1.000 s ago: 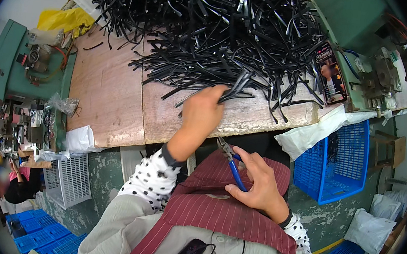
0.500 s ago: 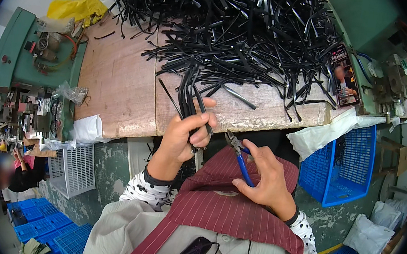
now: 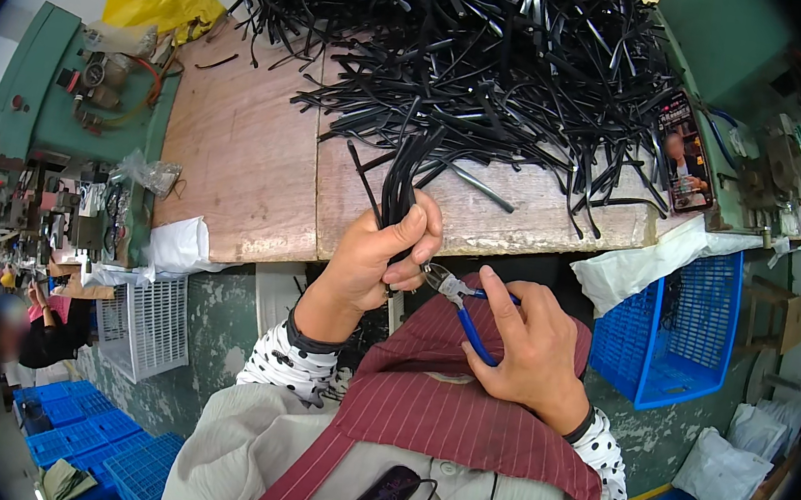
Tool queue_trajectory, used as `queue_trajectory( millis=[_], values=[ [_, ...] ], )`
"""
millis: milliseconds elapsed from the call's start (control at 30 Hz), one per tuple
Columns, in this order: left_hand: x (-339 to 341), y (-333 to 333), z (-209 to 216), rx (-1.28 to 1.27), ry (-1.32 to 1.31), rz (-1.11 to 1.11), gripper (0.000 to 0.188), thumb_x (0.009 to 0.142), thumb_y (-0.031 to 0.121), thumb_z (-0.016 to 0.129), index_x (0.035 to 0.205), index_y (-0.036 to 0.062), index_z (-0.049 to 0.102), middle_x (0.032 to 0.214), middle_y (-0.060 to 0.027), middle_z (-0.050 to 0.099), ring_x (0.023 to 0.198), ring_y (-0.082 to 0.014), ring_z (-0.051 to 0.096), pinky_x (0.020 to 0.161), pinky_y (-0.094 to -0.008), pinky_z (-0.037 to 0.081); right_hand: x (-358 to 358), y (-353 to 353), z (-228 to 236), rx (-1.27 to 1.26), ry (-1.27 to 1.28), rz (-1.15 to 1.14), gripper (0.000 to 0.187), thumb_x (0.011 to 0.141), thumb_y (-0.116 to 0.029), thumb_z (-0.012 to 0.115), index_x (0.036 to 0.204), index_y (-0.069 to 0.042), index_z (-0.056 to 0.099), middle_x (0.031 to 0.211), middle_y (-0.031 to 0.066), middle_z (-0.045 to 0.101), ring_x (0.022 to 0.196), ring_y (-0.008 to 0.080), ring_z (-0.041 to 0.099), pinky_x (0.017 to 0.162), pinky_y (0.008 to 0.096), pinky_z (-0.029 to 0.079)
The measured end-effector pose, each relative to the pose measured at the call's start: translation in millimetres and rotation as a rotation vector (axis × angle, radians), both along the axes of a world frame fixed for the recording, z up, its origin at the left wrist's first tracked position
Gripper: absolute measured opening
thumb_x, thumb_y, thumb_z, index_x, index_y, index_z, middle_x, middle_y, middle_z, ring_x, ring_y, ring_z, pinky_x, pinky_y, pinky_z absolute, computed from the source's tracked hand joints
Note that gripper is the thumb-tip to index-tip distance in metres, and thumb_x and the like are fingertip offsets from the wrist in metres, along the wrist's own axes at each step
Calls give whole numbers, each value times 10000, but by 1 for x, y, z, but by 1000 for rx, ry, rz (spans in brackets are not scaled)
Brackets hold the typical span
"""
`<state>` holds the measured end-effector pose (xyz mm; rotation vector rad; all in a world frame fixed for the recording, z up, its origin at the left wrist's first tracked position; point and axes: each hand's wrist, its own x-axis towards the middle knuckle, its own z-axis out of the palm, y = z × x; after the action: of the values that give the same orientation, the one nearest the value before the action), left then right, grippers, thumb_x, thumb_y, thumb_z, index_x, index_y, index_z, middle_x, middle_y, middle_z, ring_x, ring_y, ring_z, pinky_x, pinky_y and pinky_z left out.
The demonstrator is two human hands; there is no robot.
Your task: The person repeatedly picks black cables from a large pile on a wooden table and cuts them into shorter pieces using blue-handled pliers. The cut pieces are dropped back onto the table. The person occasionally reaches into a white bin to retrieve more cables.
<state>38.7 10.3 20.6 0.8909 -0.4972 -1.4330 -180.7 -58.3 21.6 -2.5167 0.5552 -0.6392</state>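
Note:
My left hand is closed round a bundle of thin black eyeglass temples, just over the near edge of the table. Their long ends stick up away from me, one apart from the others, while short ends show below my fingers. In my right hand are blue-handled cutting pliers, the handles spread and the jaws apart. The plier tips are right by the lower ends of the bundle; whether they touch a temple I cannot tell. A large heap of similar black temples covers the far part of the table.
The wooden table has a worn front edge. Green machines flank it, and a phone leans at the right. A blue crate and a white basket stand below. Another person sits at far left.
My left hand has shifted slightly right with the bundle, its fingers closing in more. The pliers in my right hand have come up against the bundle's lower end, tips turned toward it.

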Motion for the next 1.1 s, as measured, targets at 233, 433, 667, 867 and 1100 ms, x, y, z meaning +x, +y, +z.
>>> queue_trajectory(
  millis=[233,433,667,867,1100],
  values=[
    [5,1,-2,-6,54,-88,289,1001,337,537,898,68,522,694,-3,484,417,-22,310,382,-181,288,-3,0,5,67,42,66,815,607,-159,791,1366,-70,509,925,116,536,754,266,569,616,362,490],
    [-32,3,-9,-133,-166,416,287,1007,328,529,886,79,453,714,-33,477,455,-54,347,417,-198,317,-1,2,-7,151,-27,23,806,613,-150,789,1366,-62,512,886,114,533,697,263,586,604,361,503],
    [-55,1,-25,-388,-605,685,282,1001,341,528,931,86,431,787,-49,472,498,-57,371,443,-186,342,5,12,-2,346,-60,19,817,612,-181,811,1361,-47,513,887,117,543,719,272,604,616,366,521],
    [-53,7,-28,-316,-507,659,228,1024,278,501,917,90,429,787,-42,481,490,-61,375,441,-199,339,1,13,-5,381,1,16,793,646,-180,802,1371,-57,503,887,113,556,717,290,613,617,388,527],
    [-27,-9,-28,-4,-416,561,252,1022,247,517,878,45,563,733,-55,624,581,-101,482,594,-238,407,-6,15,-11,435,12,11,784,668,-165,796,1384,-71,489,878,122,556,701,303,612,617,398,532]
  ],
)
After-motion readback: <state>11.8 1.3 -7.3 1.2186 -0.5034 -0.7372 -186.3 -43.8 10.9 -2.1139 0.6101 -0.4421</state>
